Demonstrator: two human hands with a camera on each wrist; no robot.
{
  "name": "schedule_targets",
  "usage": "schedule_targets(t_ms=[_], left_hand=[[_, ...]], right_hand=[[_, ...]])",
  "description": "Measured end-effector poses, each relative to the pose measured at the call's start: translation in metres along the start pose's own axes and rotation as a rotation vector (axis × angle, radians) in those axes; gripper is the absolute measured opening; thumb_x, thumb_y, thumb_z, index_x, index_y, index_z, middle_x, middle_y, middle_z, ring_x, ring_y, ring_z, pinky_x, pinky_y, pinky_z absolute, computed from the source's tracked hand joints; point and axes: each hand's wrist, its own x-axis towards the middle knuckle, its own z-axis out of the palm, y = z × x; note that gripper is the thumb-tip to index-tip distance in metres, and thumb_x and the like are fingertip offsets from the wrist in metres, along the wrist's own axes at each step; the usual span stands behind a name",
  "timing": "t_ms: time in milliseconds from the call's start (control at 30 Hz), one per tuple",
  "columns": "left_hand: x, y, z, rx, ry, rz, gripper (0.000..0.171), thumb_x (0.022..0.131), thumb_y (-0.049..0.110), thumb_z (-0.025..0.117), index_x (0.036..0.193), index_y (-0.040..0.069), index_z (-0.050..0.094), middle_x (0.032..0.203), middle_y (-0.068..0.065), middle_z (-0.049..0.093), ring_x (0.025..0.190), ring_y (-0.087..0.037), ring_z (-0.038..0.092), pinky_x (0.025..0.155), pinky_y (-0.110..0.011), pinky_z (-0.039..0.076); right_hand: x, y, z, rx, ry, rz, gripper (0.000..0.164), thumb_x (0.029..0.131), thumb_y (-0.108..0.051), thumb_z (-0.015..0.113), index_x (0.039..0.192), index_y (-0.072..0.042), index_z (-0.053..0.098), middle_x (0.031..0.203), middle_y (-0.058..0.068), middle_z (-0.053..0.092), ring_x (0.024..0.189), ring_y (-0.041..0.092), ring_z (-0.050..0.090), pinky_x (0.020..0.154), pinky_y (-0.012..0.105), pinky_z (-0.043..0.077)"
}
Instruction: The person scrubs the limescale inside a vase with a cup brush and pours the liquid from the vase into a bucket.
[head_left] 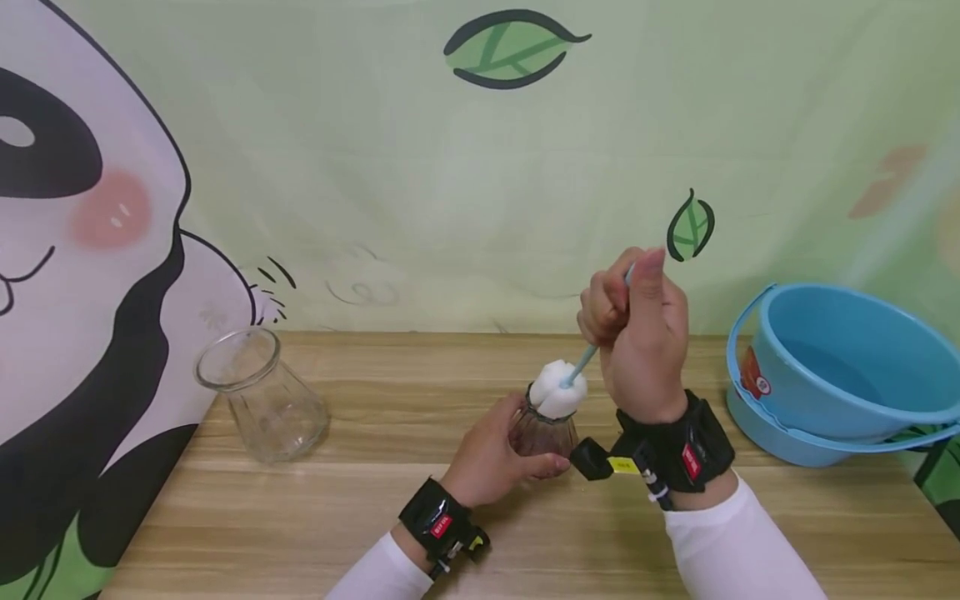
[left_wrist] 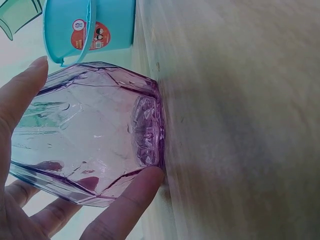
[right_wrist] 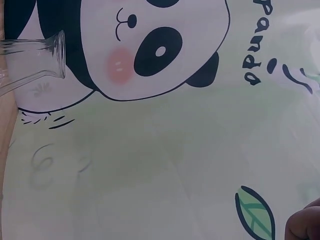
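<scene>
My left hand (head_left: 483, 458) grips a small faceted glass vase (head_left: 546, 433), thumb and fingers around its sides. The left wrist view shows the purple-tinted glass vase (left_wrist: 85, 130) close up, its base against the wooden table and a fingertip near that base. In my raised right hand (head_left: 645, 342) is the thin blue handle of a sponge bottle brush (head_left: 555, 390), slanting down to the left. Its white sponge head sits at the vase's mouth, mostly above the rim. The right wrist view catches only part of a finger (right_wrist: 305, 222), not the brush.
A larger clear glass jar (head_left: 277, 421) stands on the table's left side. At the right is a blue bucket (head_left: 832, 367) with its handle lowered. The wooden table (head_left: 375, 375) ends at a cloth backdrop (head_left: 420, 208) printed with a panda and leaves.
</scene>
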Motion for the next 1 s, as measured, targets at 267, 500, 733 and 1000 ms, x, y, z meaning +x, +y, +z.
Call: schedule_targets(t_ms=[267,500,733,1000], left_hand=[[-0.001,0.001,-0.002,0.002,-0.003,0.000,0.079,0.067,0.058,0.081,0.133,0.036,0.043,0.123,0.012,0.056,0.106,-0.007,0.051,0.086,-0.043,0.048],[0.000,-0.001,-0.001,-0.022,-0.013,-0.015,0.080,0.068,0.056,0.082,0.135,0.040,0.041,0.125,0.013,0.055,0.110,-0.007,0.050,0.090,-0.045,0.047],[0.000,-0.003,0.000,-0.003,-0.015,-0.015,0.084,0.066,0.068,0.076,0.137,0.040,0.039,0.126,0.013,0.054,0.111,-0.007,0.049,0.091,-0.045,0.047],[0.000,-0.001,-0.001,0.021,-0.008,0.003,0.082,0.071,0.049,0.083,0.139,0.032,0.041,0.129,0.007,0.054,0.113,-0.010,0.049,0.093,-0.046,0.046]], right_hand=[[0.002,0.007,-0.001,0.012,0.000,0.013,0.048,0.102,-0.043,0.041,0.069,-0.009,0.033,0.052,-0.004,0.023,0.041,0.009,0.021,0.035,0.026,0.011],[0.003,0.015,-0.003,0.036,0.015,0.028,0.048,0.102,-0.042,0.040,0.069,-0.009,0.033,0.052,-0.004,0.022,0.040,0.008,0.019,0.034,0.026,0.010],[-0.001,0.020,-0.005,0.041,0.012,0.037,0.047,0.102,-0.042,0.040,0.068,-0.010,0.034,0.051,-0.004,0.022,0.039,0.008,0.020,0.034,0.026,0.010],[-0.003,0.025,-0.006,0.028,-0.015,0.047,0.046,0.103,-0.041,0.038,0.069,-0.010,0.034,0.051,-0.004,0.024,0.039,0.009,0.022,0.034,0.027,0.011]])
